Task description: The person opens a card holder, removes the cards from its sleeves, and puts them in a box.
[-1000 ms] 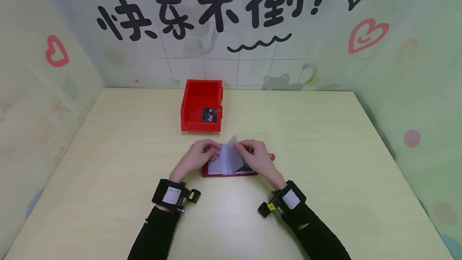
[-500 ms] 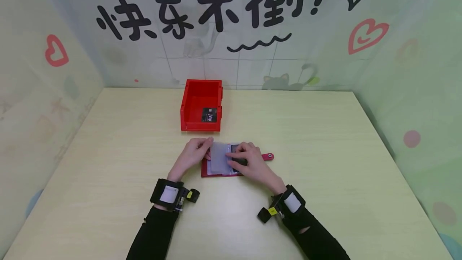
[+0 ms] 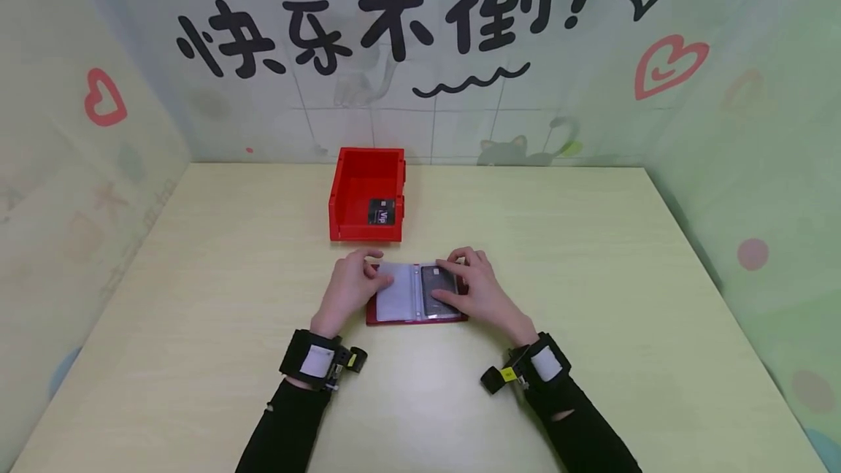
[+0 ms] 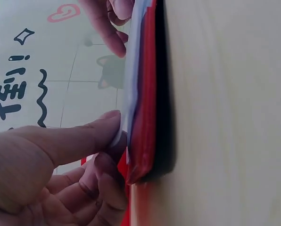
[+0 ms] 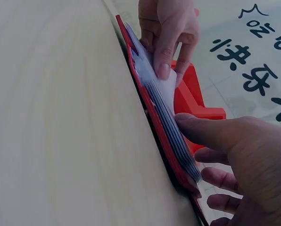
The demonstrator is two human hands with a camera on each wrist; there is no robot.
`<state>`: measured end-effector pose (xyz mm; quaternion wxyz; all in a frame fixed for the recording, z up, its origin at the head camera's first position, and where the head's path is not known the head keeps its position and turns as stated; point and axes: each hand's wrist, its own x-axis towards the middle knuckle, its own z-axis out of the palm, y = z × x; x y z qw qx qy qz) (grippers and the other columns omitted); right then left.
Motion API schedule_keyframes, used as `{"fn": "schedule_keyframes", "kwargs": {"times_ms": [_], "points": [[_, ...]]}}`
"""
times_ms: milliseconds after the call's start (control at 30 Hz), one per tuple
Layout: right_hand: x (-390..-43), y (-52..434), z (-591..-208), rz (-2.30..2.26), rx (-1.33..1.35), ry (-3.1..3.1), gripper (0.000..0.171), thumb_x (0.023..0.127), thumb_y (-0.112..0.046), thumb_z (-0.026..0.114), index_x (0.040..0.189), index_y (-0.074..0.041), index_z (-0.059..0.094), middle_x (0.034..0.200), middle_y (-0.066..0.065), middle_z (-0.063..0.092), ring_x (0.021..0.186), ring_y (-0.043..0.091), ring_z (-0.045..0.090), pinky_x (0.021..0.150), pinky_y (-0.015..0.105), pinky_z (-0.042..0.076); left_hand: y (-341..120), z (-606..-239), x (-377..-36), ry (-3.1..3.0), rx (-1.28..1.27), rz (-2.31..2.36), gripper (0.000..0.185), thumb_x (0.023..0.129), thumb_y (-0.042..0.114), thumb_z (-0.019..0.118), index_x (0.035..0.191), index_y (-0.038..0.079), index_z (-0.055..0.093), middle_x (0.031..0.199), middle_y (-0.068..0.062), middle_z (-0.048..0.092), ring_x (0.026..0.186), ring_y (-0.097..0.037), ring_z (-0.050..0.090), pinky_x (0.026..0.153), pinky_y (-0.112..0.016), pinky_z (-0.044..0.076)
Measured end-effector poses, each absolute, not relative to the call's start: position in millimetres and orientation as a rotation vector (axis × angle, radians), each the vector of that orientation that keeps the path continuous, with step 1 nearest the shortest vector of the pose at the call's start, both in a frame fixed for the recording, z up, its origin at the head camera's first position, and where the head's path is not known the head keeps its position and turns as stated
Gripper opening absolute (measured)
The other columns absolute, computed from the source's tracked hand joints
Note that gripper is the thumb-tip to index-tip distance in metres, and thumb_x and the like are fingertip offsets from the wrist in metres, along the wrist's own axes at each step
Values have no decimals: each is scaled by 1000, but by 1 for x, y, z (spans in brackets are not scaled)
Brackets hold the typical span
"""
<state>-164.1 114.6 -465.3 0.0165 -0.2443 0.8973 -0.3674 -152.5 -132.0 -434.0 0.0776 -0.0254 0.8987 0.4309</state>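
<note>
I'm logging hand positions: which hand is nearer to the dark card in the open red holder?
Right. The right hand is at the dark card, its thumb over it; the left hand is farther off, at the left page.

The table (image 3: pixel 197 298) looks like smooth wood, the box (image 3: pixel 355 231) like plastic, the book pages (image 3: pixel 396 299) like shiny plastic, the sleeves (image 3: pixel 282 425) like dull cloth.

A red rectangular plastic bin (image 3: pixel 365 232) stands behind an open red-covered booklet of plastic sleeves (image 3: pixel 404 298) on the pale wood-grain table (image 3: pixel 420 400); a black rectangular card (image 3: pixel 381 212) lies in the bin's front right corner.
</note>
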Motion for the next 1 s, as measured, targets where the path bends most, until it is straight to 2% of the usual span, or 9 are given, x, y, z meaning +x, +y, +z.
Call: {"fn": "schedule_keyframes", "kwargs": {"times_ms": [100,233,367,500,633,800,1000], "points": [[-166,120,-467,-1109,-683,2773,57,84,-30,81,134,-8,65,124,10,50,116,25,43,90,36,40,-127,-434,-150,2714,-134,1251,49,89,15,77,132,2,57,81,-13,66,71,-20,58,61,-23,47],[-166,123,-468,-1121,-628,2772,57,82,-33,83,133,-11,66,124,10,51,113,26,47,90,36,40,-117,-432,-148,2790,-158,1161,50,88,14,77,132,3,57,89,-13,61,81,-22,56,65,-26,46],[-165,122,-468,-1151,-622,2797,56,80,-34,85,130,-13,67,122,11,53,110,27,49,89,37,40,-104,-429,-145,2846,-17,1160,39,89,9,75,124,2,62,97,-12,59,90,-23,54,76,-31,48],[-165,122,-470,-1167,-616,2817,56,79,-35,86,128,-13,68,120,11,54,107,26,50,89,37,38,-92,-431,-143,2802,179,1201,27,93,9,71,118,1,68,96,-11,64,88,-21,56,81,-32,50],[-165,122,-473,-1182,-626,2836,56,78,-35,86,127,-12,68,119,11,56,106,26,51,90,38,37,-86,-435,-142,2766,226,1214,27,94,11,70,118,0,70,97,-11,67,87,-19,56,80,-31,50],[-165,121,-474,-1189,-636,2856,56,77,-34,87,126,-12,69,115,11,55,104,24,50,89,37,35,-86,-437,-144,2710,150,1235,26,94,14,71,116,1,70,98,-11,65,88,-20,55,78,-31,49],[-165,119,-473,-1152,-636,2862,56,79,-36,86,125,-11,69,97,6,55,90,19,46,82,34,29,-87,-436,-147,2687,80,1217,25,95,19,70,113,2,71,95,-11,64,85,-20,54,74,-27,47]]}}
